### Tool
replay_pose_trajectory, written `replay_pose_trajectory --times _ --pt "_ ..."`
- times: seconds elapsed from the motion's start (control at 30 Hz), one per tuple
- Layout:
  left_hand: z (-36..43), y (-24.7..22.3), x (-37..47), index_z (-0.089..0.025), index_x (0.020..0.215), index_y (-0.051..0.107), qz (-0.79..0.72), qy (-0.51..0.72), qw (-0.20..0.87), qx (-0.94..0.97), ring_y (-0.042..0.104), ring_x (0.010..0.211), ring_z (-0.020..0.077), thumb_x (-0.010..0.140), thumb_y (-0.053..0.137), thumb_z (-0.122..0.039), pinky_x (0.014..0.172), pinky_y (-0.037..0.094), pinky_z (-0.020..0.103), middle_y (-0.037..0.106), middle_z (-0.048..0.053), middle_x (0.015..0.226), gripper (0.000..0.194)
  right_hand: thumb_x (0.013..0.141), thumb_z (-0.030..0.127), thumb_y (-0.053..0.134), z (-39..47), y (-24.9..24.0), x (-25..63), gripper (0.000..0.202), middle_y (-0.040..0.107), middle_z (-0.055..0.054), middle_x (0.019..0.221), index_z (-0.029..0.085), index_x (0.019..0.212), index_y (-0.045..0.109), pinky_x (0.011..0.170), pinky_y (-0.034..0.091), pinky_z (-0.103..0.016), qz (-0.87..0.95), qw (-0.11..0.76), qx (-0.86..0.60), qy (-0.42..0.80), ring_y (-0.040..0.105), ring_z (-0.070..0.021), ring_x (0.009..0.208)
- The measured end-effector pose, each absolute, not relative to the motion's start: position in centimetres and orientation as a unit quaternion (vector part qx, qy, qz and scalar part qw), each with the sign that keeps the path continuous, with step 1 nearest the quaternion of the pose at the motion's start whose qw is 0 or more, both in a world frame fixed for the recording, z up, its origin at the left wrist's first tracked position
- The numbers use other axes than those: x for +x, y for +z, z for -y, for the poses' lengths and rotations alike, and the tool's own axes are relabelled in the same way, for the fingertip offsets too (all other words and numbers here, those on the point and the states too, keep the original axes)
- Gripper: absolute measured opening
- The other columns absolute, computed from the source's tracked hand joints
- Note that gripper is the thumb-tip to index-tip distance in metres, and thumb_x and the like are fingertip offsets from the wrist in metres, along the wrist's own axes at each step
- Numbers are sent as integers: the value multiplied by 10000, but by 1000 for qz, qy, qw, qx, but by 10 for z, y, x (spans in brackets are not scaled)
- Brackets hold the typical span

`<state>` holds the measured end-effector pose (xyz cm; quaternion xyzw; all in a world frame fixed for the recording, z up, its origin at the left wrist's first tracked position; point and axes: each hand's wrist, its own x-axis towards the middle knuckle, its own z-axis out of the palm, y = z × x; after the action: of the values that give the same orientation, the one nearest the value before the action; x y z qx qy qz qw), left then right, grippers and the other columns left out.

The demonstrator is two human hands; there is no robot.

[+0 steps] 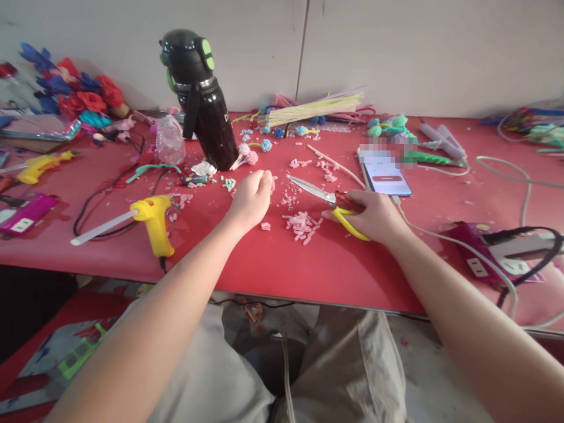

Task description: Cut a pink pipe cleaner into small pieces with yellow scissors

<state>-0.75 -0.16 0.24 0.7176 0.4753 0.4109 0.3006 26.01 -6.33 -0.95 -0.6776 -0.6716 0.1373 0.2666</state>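
Observation:
My right hand [374, 216] grips a pair of scissors [314, 189] by the red and yellow handles, blades pointing left toward my other hand. Closed in a fist, my left hand [250, 202] hovers over the table; pink fuzzy material shows just past its fingers, mostly hidden by them. Between and below the hands lies a pile of short cut pink pipe cleaner pieces [302, 227]. Finer pink clippings [289, 198] are scattered under the blade tips, and more pink pieces [326, 171] rest farther back.
A black bottle [215, 126] stands behind my left hand. Yellow glue guns [154, 226] [44, 167] lie at left, a phone [388, 176] with a cable at right. Uncut pipe cleaners [315, 111] are against the wall. Purple power strips [473, 258] [29, 212] sit at both sides.

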Motion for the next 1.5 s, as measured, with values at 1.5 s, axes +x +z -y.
replay_pose_trajectory --times 1.5 --pt "-2 -9 -7 -224 759 439 -413 404 382 721 394 615 137 1110 449 -447 567 314 290 424 -15 698 415 608 962 662 62 -12 260 802 329 24 573 233 605 327 535 256 -311 676 262 -674 139 312 -124 602"
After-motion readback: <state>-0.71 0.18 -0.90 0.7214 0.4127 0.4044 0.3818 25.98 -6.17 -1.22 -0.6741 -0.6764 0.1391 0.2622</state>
